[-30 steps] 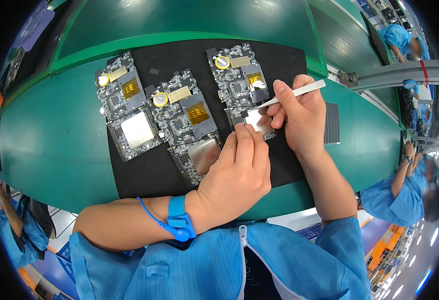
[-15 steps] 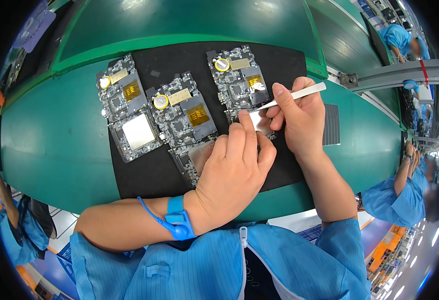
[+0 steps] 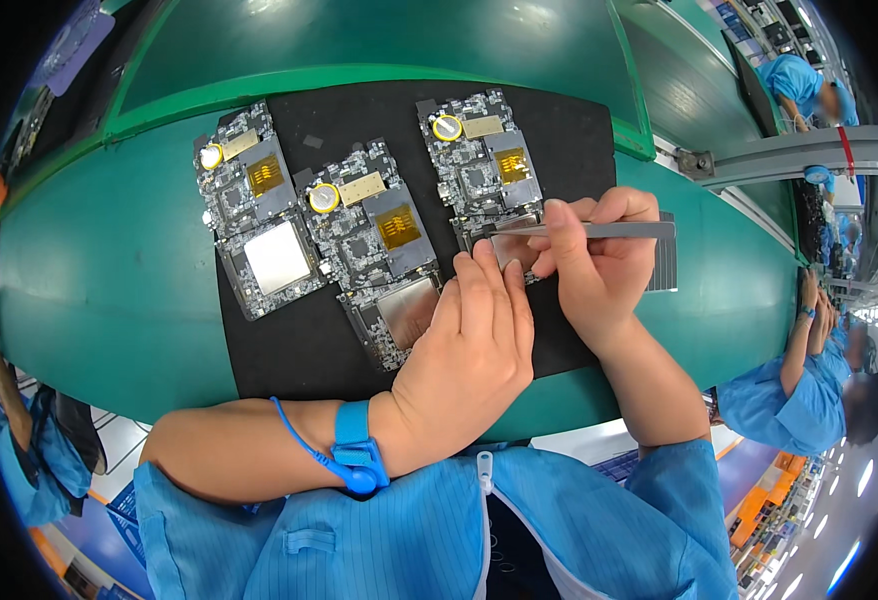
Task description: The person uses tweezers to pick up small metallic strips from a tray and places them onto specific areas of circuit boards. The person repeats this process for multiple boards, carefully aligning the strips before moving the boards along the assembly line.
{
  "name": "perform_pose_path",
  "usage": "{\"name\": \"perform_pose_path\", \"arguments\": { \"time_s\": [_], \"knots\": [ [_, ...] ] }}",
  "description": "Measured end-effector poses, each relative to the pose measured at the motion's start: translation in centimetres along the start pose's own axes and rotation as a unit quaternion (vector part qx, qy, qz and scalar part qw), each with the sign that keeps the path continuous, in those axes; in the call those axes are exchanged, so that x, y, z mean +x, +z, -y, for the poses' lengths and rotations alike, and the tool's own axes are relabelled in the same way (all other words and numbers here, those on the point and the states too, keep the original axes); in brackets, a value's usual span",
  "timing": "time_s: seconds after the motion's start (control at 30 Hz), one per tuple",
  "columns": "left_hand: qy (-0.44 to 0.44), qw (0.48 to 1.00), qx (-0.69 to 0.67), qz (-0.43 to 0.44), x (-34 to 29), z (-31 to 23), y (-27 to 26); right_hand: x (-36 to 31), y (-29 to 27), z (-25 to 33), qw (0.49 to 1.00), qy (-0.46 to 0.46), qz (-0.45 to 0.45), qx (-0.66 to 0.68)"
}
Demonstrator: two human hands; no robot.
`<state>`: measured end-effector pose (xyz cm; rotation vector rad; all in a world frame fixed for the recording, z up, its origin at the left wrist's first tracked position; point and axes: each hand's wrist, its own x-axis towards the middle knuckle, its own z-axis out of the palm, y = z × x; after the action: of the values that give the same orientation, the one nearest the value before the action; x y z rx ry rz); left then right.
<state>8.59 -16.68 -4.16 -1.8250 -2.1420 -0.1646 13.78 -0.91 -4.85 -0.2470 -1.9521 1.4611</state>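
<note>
Three circuit boards side by side on a black mat (image 3: 289,350), right hand (image 3: 599,265) pinching metal tweezers (image 3: 599,230), tips on the right circuit board (image 3: 479,170), left hand (image 3: 469,350) lying flat with fingers pressing that board's lower edge, holding nothing, blue wrist strap (image 3: 354,445) on that arm.

Under my work lies a black mat (image 3: 289,350) spread over the green table (image 3: 89,300). On the mat's left end sits a circuit board (image 3: 251,222) with a yellow coin cell at its top corner and a pale shiny square below. Just beside it, in the middle, lies a second circuit board (image 3: 374,255) with its own coin cell, a gold patch and a dull metal plate. Beyond the table's far edge runs a green raised rim (image 3: 379,75). Off to my right, people in blue coats (image 3: 794,400) work, one further back (image 3: 794,85)
</note>
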Motion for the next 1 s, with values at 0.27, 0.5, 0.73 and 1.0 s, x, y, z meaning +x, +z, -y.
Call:
{"name": "perform_pose_path", "arguments": {
  "time_s": [0.27, 0.5, 0.73, 1.0],
  "knots": [
    [0.009, 1.0, 0.013, 0.003, 0.0, 0.1, -0.2, -0.4, 0.2, -1.3, 0.993, -0.085, 0.012, -0.08],
    [0.0, 1.0, 0.003, 0.018, 0.2, 0.1, -0.6, -0.1, -0.7, 1.3, 0.996, 0.037, -0.066, 0.036],
    [0.114, 0.986, -0.116, 0.031, 2.6, -2.6, -2.3, -1.4, -12.9, 0.6, 0.958, 0.202, -0.195, 0.053],
    [0.154, 0.972, -0.177, 0.001, 7.1, -7.0, 3.3, -4.6, -14.8, -1.0, 0.951, 0.171, -0.257, -0.036]
  ]
}}
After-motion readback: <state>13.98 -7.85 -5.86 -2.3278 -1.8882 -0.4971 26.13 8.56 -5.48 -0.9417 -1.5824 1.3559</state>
